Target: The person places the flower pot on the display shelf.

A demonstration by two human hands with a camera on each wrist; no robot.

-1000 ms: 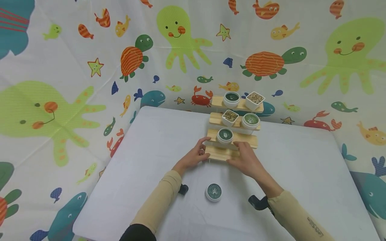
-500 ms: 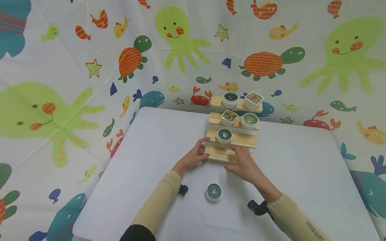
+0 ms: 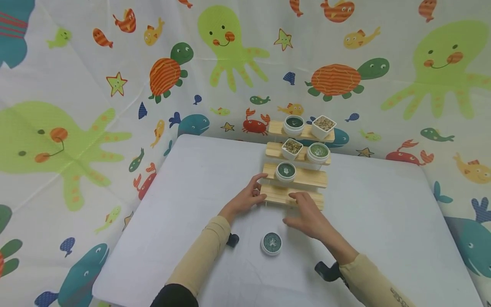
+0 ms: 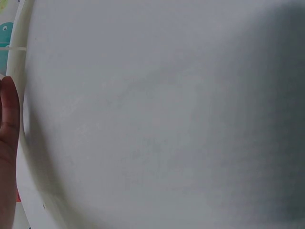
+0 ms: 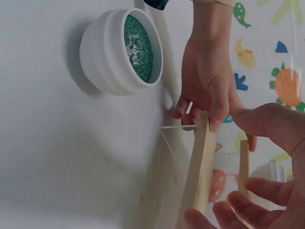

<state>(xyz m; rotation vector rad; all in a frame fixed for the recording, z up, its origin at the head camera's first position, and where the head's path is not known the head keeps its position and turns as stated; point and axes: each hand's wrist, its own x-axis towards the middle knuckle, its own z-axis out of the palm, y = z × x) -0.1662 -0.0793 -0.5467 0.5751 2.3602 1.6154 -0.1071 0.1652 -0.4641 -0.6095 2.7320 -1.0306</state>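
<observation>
A tiered wooden stand (image 3: pixel 310 177) with several plank steps stands toward the table's back. My left hand (image 3: pixel 245 198) holds its left end, thumb at the lowest step and a finger at the step above. In the right wrist view the left thumb (image 5: pixel 219 102) meets the plank end. My right hand (image 3: pixel 308 217) hovers at the front of the lowest step, thumb and fingers spread, holding nothing. Nearer me, a round white pot (image 3: pixel 271 244) with green granular filling sits on the table. The left wrist view shows only part of the left hand (image 4: pixel 8 129).
On the stand's upper steps are round white pots with green filling, such as one on the third step (image 3: pixel 318 152), and square white pots (image 3: pixel 324 123) with seed-like filling. The white table (image 3: pixel 383 213) meets a sea-animal curtain (image 3: pixel 276 64) behind.
My right hand has come off the stand's second step and moved down and slightly left, its fingers spreading. The left hand stays at the stand's left end.
</observation>
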